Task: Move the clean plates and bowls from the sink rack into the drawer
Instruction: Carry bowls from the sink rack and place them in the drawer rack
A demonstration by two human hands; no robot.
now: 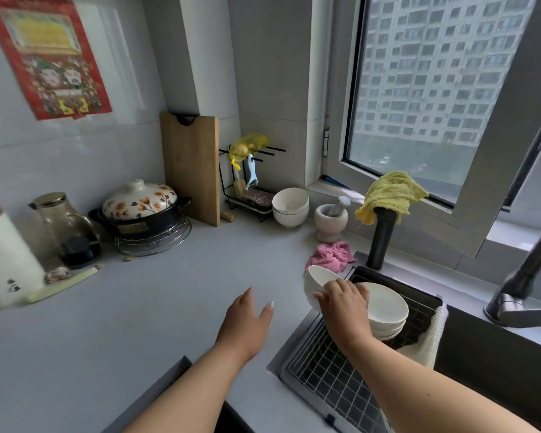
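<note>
My right hand (342, 304) grips a white bowl (317, 284) by its rim and holds it tilted on its side above the left edge of the wire sink rack (331, 379). A stack of white bowls (388, 310) sits in the rack just right of that hand. With fingers straight and spread, my left hand (247, 323) hovers over the grey countertop (169, 292), left of the bowl, touching nothing. The dark gap at the bottom edge, between my forearms, may be the drawer (238, 420); little of it shows.
Two stacked white bowls (290, 206), a mortar with pestle (330, 218) and a pink cloth (330, 254) lie behind the sink. A black faucet (525, 276) stands at right. A clay pot (141, 207), glass jar (64, 226) and cutting board (192, 167) line the back left.
</note>
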